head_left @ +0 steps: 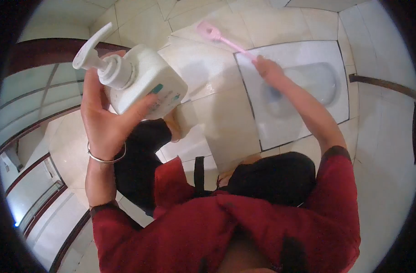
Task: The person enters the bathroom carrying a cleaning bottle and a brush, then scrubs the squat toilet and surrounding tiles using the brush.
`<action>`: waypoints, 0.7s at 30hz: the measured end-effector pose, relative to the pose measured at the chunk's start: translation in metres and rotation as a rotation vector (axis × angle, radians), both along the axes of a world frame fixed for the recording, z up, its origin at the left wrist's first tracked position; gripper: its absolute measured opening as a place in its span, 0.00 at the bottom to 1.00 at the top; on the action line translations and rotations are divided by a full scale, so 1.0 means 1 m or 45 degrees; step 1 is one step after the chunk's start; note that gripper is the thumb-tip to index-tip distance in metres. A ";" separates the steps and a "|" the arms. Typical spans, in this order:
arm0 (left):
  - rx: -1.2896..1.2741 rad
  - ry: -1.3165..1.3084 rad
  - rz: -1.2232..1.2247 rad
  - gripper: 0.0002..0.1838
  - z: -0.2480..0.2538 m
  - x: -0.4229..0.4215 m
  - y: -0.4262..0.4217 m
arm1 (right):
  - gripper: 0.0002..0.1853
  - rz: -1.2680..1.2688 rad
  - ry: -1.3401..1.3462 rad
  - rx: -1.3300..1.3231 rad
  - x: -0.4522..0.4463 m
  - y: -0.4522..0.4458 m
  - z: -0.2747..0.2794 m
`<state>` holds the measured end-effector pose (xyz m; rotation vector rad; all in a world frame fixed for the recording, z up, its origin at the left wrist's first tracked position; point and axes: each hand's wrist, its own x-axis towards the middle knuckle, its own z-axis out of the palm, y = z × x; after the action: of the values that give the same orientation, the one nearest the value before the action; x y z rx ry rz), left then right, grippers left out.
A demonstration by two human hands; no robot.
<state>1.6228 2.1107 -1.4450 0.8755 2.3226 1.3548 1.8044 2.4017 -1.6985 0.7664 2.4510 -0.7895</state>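
Note:
My left hand, with a bangle at the wrist, is closed around a white pump bottle. The bottle is tilted, its spout pointing up and to the left, with green and dark print on its side. Over the edge of a white squat toilet, my right hand is closed on the handle of a pink toilet brush. The brush's broad far end rests on or hangs just over the tiled floor; I cannot tell which, and its bristles do not show clearly.
Beige floor tiles surround the toilet, which is set into the floor. A dark-framed glass door stands at the left. A dark bar runs along the right wall. My bent knees are close below the toilet.

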 end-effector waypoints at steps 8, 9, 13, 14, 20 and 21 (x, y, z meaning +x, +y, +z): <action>-0.095 0.048 0.063 0.36 -0.009 -0.040 -0.039 | 0.19 0.466 -0.420 -0.004 0.156 -0.050 -0.003; -0.046 0.055 0.069 0.36 -0.010 -0.035 -0.040 | 0.18 0.295 -0.437 -0.007 0.114 -0.044 0.003; -0.048 0.019 0.012 0.35 -0.008 -0.006 -0.037 | 0.26 -0.040 -0.043 -0.068 -0.002 -0.037 -0.018; -0.052 0.022 0.012 0.35 -0.010 -0.001 -0.038 | 0.26 -0.040 -0.040 -0.072 0.018 -0.034 -0.028; -0.020 0.003 0.063 0.36 -0.035 -0.002 -0.045 | 0.18 0.630 -0.185 -0.103 0.240 -0.073 -0.047; -0.047 0.042 0.085 0.36 -0.037 -0.007 -0.044 | 0.18 0.630 -0.193 -0.108 0.224 -0.068 -0.045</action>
<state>1.6161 2.0667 -1.4824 0.8225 2.4139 1.3291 2.0280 2.3341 -1.7440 0.1615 2.3074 -0.6109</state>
